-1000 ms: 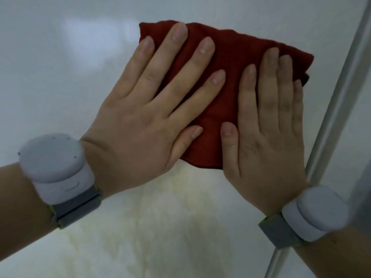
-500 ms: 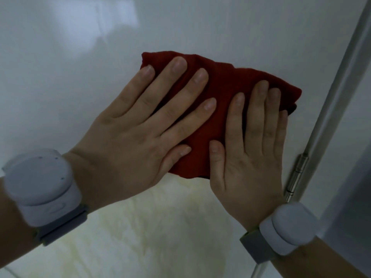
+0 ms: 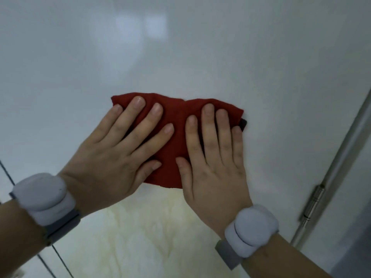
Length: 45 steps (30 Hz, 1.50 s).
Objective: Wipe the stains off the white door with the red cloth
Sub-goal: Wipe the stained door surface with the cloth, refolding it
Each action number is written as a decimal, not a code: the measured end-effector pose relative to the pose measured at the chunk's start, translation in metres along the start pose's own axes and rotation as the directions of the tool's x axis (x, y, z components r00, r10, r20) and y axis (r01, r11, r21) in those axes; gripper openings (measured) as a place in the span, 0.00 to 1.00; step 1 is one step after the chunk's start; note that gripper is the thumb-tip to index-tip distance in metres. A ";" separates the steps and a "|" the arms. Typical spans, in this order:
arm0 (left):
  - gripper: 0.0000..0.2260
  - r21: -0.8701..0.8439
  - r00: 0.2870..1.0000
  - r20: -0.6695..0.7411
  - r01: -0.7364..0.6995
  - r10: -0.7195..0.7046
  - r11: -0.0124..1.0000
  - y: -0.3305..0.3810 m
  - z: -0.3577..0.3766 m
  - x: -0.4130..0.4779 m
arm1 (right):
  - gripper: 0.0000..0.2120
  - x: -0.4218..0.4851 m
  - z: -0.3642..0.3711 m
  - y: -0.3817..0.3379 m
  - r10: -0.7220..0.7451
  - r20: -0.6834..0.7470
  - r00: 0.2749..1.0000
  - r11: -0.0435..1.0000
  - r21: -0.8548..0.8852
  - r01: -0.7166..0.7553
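Where left hand (image 3: 112, 157) and right hand (image 3: 214, 163) press flat, a rumpled deep-red cloth (image 3: 175, 117).

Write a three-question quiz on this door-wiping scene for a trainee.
1. True or false: the left hand and the right hand both press flat on the red cloth against the white door.
2. Pick one: the yellowish stain shows (A) above the cloth, (B) below the cloth, (C) right of the cloth.
3. Fill in: the metal hinge sits at the door's ___ edge.

Key: 1 true; 2 B; 3 right.
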<state>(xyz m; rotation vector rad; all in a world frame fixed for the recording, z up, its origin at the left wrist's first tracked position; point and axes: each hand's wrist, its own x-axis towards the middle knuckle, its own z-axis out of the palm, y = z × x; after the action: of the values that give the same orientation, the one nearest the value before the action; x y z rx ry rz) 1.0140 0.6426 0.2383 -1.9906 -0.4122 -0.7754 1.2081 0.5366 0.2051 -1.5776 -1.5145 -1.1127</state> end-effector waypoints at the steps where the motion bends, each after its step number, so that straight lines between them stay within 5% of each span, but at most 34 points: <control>1: 0.29 -0.010 1.000 0.022 0.005 -0.005 1.000 -0.001 0.000 -0.004 | 0.31 0.002 0.001 -0.003 -0.009 0.021 1.000 1.000 0.005 0.009; 6: 0.24 -0.204 0.996 0.046 0.087 -0.080 0.975 -0.010 -0.040 0.001 | 0.31 0.009 -0.036 0.002 -0.122 0.185 0.975 0.989 0.110 0.103; 10: 0.12 -0.253 0.981 -0.040 0.175 -0.191 0.952 -0.007 -0.054 0.038 | 0.24 0.014 -0.062 0.018 -0.185 0.170 0.968 0.978 0.126 0.164; 12: 0.14 -0.292 0.971 -0.023 0.220 -0.236 0.931 -0.004 -0.060 0.055 | 0.21 0.018 -0.069 0.024 -0.229 0.187 0.955 0.970 0.121 0.209; 16: 0.26 -0.329 0.949 0.132 0.315 -0.286 0.890 0.011 -0.068 0.076 | 0.20 0.028 -0.076 0.043 -0.294 0.214 0.932 0.947 0.200 0.253; 21: 0.12 -0.299 0.931 0.285 0.314 -0.230 0.901 0.022 -0.083 0.102 | 0.15 0.031 -0.079 0.042 -0.235 0.142 0.962 0.943 0.272 0.190; 23: 0.13 -0.283 0.854 0.455 0.406 -0.251 0.869 0.025 -0.092 0.113 | 0.15 0.031 -0.084 0.041 -0.196 0.144 0.970 0.937 0.319 0.142; 25: 0.13 -0.333 0.718 0.625 0.600 -0.306 0.727 0.023 -0.094 0.119 | 0.15 0.030 -0.088 0.040 -0.121 0.141 0.983 0.923 0.381 0.059; 26: 0.12 -0.417 0.639 0.715 0.716 -0.285 0.559 0.022 -0.095 0.122 | 0.15 0.032 -0.091 0.038 -0.067 0.144 0.987 0.909 0.416 0.001; 28: 0.09 -0.491 0.489 0.853 0.871 -0.184 0.038 0.018 -0.102 0.130 | 0.16 0.037 -0.100 0.032 0.051 0.185 0.981 0.859 0.493 -0.137; 30: 0.08 -0.351 0.336 0.936 0.872 -0.106 -0.341 0.015 -0.108 0.136 | 0.15 0.047 -0.114 0.026 0.148 0.272 0.951 0.771 0.570 -0.283; 32: 0.09 -0.280 0.283 0.956 0.791 -0.081 -0.544 0.012 -0.116 0.143 | 0.10 0.056 -0.129 0.022 0.209 0.328 0.921 0.657 0.651 -0.381; 36: 0.12 -0.242 0.256 0.962 0.618 -0.099 -0.748 -0.004 -0.134 0.152 | 0.16 0.070 -0.156 0.015 0.221 0.274 0.936 0.586 0.730 -0.352; 41: 0.14 -0.266 0.345 0.931 0.425 -0.117 -0.865 -0.025 -0.168 0.174 | 0.35 0.091 -0.169 0.012 0.162 0.229 0.960 0.823 0.506 -0.260; 45: 0.14 -0.277 0.394 0.909 0.330 -0.135 -0.903 -0.029 -0.183 0.181 | 0.13 0.112 -0.165 0.034 0.259 0.028 0.965 0.799 0.555 -0.230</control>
<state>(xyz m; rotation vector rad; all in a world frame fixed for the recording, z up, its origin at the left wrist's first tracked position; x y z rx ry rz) 1.0671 0.4964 0.4456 -3.3787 -1.7966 -2.9033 1.2163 0.4311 0.3774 -1.2721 -1.3835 -0.4898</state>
